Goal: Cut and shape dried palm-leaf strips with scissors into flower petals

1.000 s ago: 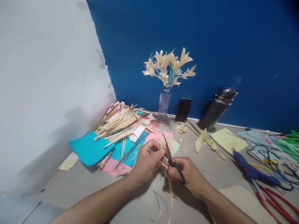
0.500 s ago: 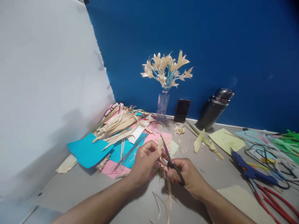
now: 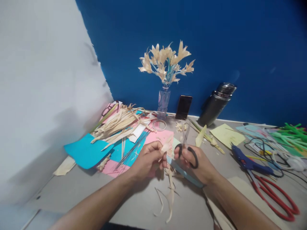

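Observation:
My left hand point(image 3: 146, 161) pinches a small pale piece of dried corn husk point(image 3: 167, 145) between thumb and fingers. Black-handled scissors point(image 3: 195, 156) rest in my right hand point(image 3: 203, 166), fingers through the loops, with the blades pointing up and smeared by motion. They are apart from the husk piece. Below the hands, thin husk offcuts point(image 3: 171, 195) lie on the grey table point(image 3: 134, 204). A light-blue strip point(image 3: 192, 179) runs under my right hand.
Husk strips point(image 3: 117, 123) lie over blue paper point(image 3: 83, 151) at left. Behind stand a bottle of husk flowers point(image 3: 164, 102), a phone point(image 3: 184, 107) and a leaning flask point(image 3: 216, 105). A blue glue gun point(image 3: 251, 163), red-handled scissors point(image 3: 275, 196) and cables point(image 3: 254, 140) are at right.
The scissors have swung from beside the husk piece to upright, and my right hand has moved right, away from my left. My left hand keeps its pinch. The whole view has shifted slightly.

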The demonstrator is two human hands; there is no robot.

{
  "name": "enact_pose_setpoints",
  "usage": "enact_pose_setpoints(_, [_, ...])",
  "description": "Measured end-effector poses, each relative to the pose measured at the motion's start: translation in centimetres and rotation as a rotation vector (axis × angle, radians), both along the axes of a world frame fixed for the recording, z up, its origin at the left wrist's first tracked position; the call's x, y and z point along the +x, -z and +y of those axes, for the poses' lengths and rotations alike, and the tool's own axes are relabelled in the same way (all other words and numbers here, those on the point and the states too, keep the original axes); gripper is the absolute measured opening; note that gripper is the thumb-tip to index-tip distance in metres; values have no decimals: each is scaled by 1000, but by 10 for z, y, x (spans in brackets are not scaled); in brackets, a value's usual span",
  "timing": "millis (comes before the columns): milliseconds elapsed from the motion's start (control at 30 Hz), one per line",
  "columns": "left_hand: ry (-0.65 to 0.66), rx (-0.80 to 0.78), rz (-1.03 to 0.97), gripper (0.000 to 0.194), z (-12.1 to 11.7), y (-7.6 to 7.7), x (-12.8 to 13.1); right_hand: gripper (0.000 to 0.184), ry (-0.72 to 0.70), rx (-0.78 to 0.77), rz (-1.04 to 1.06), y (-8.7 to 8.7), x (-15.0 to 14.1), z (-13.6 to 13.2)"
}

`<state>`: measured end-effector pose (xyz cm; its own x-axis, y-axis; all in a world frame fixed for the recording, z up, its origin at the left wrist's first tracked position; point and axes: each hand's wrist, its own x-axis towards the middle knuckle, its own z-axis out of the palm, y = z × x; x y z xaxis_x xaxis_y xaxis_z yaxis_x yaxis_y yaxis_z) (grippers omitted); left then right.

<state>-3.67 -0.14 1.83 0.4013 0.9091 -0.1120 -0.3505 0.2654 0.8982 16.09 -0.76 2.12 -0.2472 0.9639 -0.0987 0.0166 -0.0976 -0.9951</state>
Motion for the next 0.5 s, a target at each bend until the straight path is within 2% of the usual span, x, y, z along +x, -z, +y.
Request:
enact_pose_setpoints(133, [163,21,196,13,-4,1,1,40,103,-53,80,-4,-2,1])
enact_pose_setpoints(267, [177,47,261,12,-2,3,1,35,122,-78,55,-8,-2,-1])
enact_pose_setpoints(400, [115,-46,136,15,2,2,3,33,152,10,17,-7,-2,-3])
enact_pose_setpoints(500, [61,-125,-33,17,4,-2,5,38,116,-32,52,-2,-3,-4])
